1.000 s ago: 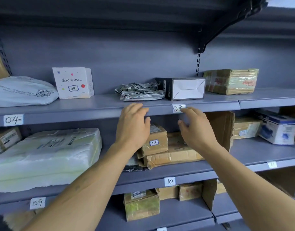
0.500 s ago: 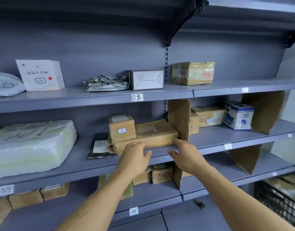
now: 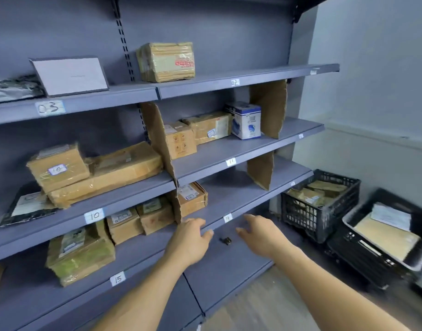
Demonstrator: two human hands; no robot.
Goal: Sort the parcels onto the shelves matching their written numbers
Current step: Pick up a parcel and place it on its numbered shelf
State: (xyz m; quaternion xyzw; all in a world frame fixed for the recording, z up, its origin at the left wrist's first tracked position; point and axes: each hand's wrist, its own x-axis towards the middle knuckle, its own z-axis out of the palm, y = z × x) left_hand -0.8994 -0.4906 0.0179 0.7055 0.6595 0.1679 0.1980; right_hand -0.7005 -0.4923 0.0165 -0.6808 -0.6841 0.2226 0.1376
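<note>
- Left hand (image 3: 189, 237) seen empty, fingers spread, in front of the front edge of the shelf section marked with a small label — number not readable (image 3: 227, 218).
- Right hand (image 3: 262, 232) also empty and spread, palm turned inward, held a little to the right of that label; touching the shelf or not, cannot tell.
- Small dark object (image 3: 225, 240) lay between the two hands on the lower shelf — too blurred to name.
- Brown parcel (image 3: 192, 198) stood at the left end of that section, just beside a cardboard divider (image 3: 175, 204).
- Above, on the section marked 11 (image 3: 231, 161): three brown parcels, one with a handwritten tag (image 3: 211, 126), and a blue and white box (image 3: 245, 120), all toward the back.
- On the section marked 10 (image 3: 94, 215): a small taped parcel (image 3: 58, 167) leaning on a long parcel (image 3: 109, 174), and a flat black mailer (image 3: 26, 205) near the left front edge.
- On the section marked 15 (image 3: 117, 279): a greenish taped parcel (image 3: 80, 252) near the front edge, two smaller boxes behind it.
- On the top row: a white-faced box (image 3: 70, 76) above the 03 label (image 3: 50, 107), and a taped brown parcel (image 3: 167, 62) on the 02 section (image 3: 235, 82).
- On the floor at the right, two black crates: the rear crate (image 3: 321, 206) with brown parcels, the near crate (image 3: 382, 237) with a flat envelope.
</note>
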